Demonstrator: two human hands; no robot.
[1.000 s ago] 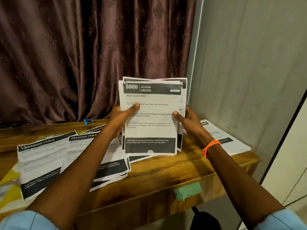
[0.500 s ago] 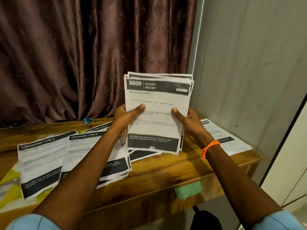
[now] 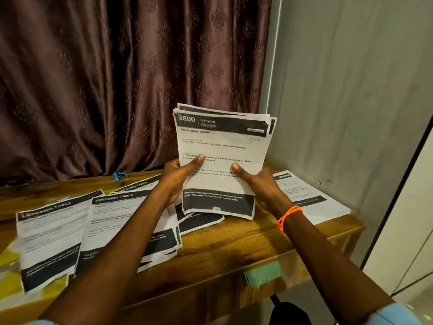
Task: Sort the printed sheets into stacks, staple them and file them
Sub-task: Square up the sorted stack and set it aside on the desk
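Kitchen stack (image 3: pixel 222 146) upright in left hand (image 3: pixel 174 181) and right hand (image 3: pixel 259 184).

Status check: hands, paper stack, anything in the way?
Left hand and right hand both grip the kitchen stack, upright over the table. Top edges uneven. Dressing-table sheets lie left; nothing blocking.

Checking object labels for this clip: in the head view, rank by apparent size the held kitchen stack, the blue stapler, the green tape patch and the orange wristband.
1. Kitchen stack.
2. Green tape patch.
3-4. Orange wristband and blue stapler: alike, and the stapler sits farther off.
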